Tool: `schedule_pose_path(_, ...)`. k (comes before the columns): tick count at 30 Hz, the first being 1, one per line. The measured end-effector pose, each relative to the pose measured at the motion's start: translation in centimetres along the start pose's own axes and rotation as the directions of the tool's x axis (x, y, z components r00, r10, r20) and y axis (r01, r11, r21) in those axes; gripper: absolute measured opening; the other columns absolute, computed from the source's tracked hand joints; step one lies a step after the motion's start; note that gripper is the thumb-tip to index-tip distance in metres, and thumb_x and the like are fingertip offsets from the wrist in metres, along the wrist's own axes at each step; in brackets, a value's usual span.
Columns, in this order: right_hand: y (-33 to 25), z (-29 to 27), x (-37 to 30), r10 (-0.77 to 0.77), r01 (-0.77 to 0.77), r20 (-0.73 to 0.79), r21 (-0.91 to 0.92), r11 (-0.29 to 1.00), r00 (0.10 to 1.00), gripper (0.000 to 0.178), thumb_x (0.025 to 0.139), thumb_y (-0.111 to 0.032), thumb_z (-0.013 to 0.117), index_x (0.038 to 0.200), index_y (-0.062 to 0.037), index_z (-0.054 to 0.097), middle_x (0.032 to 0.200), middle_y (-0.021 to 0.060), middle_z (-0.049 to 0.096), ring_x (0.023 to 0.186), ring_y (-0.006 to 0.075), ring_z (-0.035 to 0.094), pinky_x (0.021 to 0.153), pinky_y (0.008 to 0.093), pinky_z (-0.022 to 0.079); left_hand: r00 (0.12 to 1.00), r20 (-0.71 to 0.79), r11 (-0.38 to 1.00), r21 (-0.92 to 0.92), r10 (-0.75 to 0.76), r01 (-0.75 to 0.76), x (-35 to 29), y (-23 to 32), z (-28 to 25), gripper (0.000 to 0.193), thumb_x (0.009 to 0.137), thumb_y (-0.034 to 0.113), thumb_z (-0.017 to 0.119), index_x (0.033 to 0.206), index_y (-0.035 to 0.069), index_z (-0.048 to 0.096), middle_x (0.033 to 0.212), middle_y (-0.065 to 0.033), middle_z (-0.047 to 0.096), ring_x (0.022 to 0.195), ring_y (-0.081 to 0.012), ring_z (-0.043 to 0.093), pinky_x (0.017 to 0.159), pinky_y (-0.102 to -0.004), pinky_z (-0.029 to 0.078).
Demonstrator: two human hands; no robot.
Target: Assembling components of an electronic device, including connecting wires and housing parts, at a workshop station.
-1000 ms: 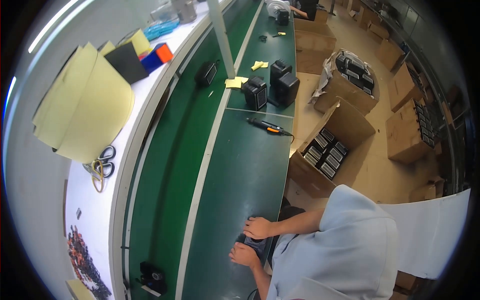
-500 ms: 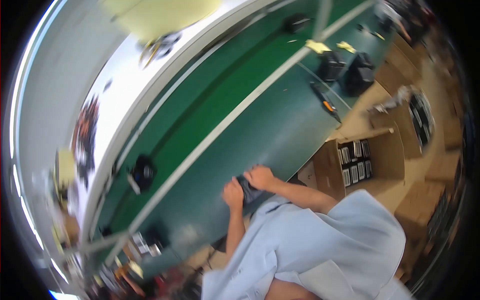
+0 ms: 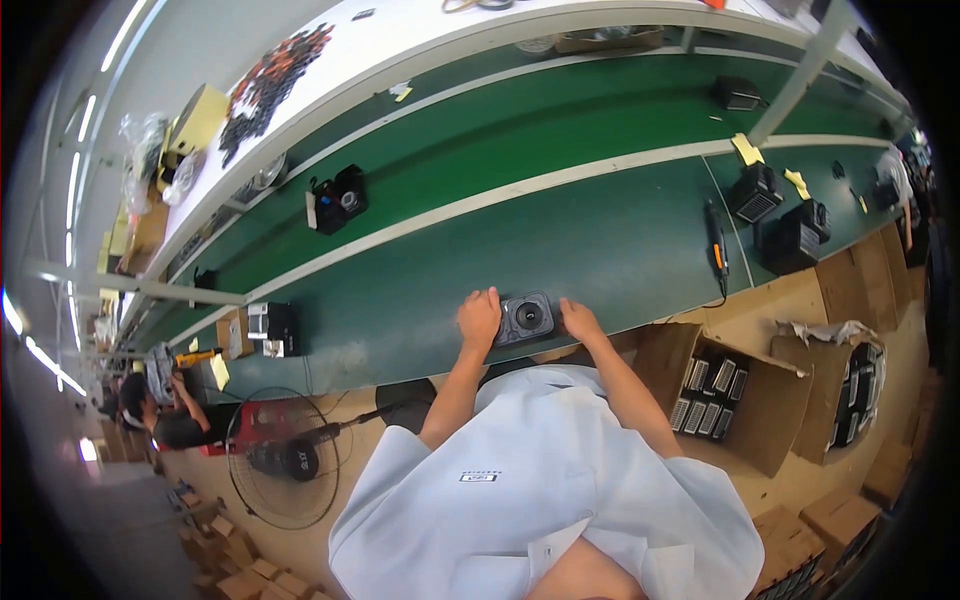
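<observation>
A dark grey, box-shaped speaker unit (image 3: 526, 318) with a round black cone lies face up at the near edge of the green bench, in front of me. My left hand (image 3: 479, 319) is closed on its left side, fingers bent against the edge. At the right side, my right hand (image 3: 580, 321) has its fingers curled in close against the unit's edge. Part of its grip is hard to make out. To the right on the bench lies a black and orange electric screwdriver (image 3: 717, 240) with a cord.
Black speaker boxes (image 3: 795, 238) stand at the right. A black open housing (image 3: 338, 199) sits on the far green strip. An open carton (image 3: 770, 410) holds several black units at lower right. A caged fan (image 3: 285, 458) stands lower left; another person (image 3: 172, 415) works beyond it.
My view has turned and levelled, and the blur is gone. The speaker unit now shows its round cone, with my hands at its two sides instead of over it.
</observation>
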State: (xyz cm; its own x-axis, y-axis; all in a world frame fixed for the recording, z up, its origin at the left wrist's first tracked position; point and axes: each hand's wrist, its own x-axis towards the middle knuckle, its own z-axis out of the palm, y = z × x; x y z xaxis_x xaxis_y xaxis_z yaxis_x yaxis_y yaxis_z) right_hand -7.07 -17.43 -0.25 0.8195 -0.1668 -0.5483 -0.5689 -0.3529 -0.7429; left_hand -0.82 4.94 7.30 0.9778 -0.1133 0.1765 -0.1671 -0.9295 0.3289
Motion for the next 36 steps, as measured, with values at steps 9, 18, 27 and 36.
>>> schedule_pose_path(9, -2.5, 0.1, -4.4, 0.096, -0.1, 0.682, -0.033, 0.994, 0.725, 0.066, 0.088, -0.045, 0.073, 0.132, 0.0014, 0.058, 0.114, 0.0124, 0.066, 0.088, 0.0168, 0.066, 0.075, 0.0322, 0.056, 0.886, 0.133, 0.893, -0.02, -0.444, 0.45, 1.5, -2.1, -0.1, 0.051, 0.1, 0.037, 0.046, 0.079, 0.0, 0.073, 0.084, -0.0261, 0.07, 0.084, -0.0435, 0.07, 0.076, -0.0522, 0.056)
schedule_pose_path(18, -6.2, 8.7, -3.0, -0.004, -0.177, 0.267, 0.648, 0.741, 0.964, 0.087, 0.086, -0.043, 0.077, 0.145, -0.0013, 0.029, 0.133, 0.0156, 0.053, 0.118, 0.027, 0.056, 0.1, 0.0449, 0.045, 0.866, 0.209, 0.831, -0.254, -0.453, 0.496, -0.4, -4.2, 0.0, 0.063, 0.102, 0.043, 0.039, 0.078, -0.005, 0.073, 0.082, -0.0316, 0.067, 0.08, -0.0484, 0.068, 0.077, -0.0541, 0.055)
schedule_pose_path(27, -10.3, 11.1, -1.4, 0.107, -0.238, 0.234, 0.652, 0.72, 0.966, 0.076, 0.082, -0.029, 0.081, 0.138, 0.0014, 0.039, 0.129, 0.0136, 0.057, 0.119, 0.0265, 0.055, 0.103, 0.0453, 0.043, 0.949, 0.142, 0.848, -0.426, -0.281, 0.315, -1.5, -8.5, 0.4, 0.046, 0.102, 0.029, 0.043, 0.078, -0.002, 0.069, 0.086, -0.0252, 0.067, 0.078, -0.0441, 0.066, 0.074, -0.0505, 0.054)
schedule_pose_path(36, -20.3, 8.7, 4.2, 0.141, -0.2, 0.158, 0.47, 0.859, 0.977, 0.08, 0.075, -0.027, 0.086, 0.13, 0.0117, 0.042, 0.118, 0.0201, 0.061, 0.105, 0.0279, 0.062, 0.093, 0.0431, 0.051, 0.775, 0.624, 0.414, -0.681, -0.103, 0.604, 11.3, -19.2, -3.2, 0.027, 0.095, 0.022, 0.054, 0.101, 0.001, 0.071, 0.096, -0.0201, 0.072, 0.092, -0.0412, 0.066, 0.087, -0.0474, 0.051)
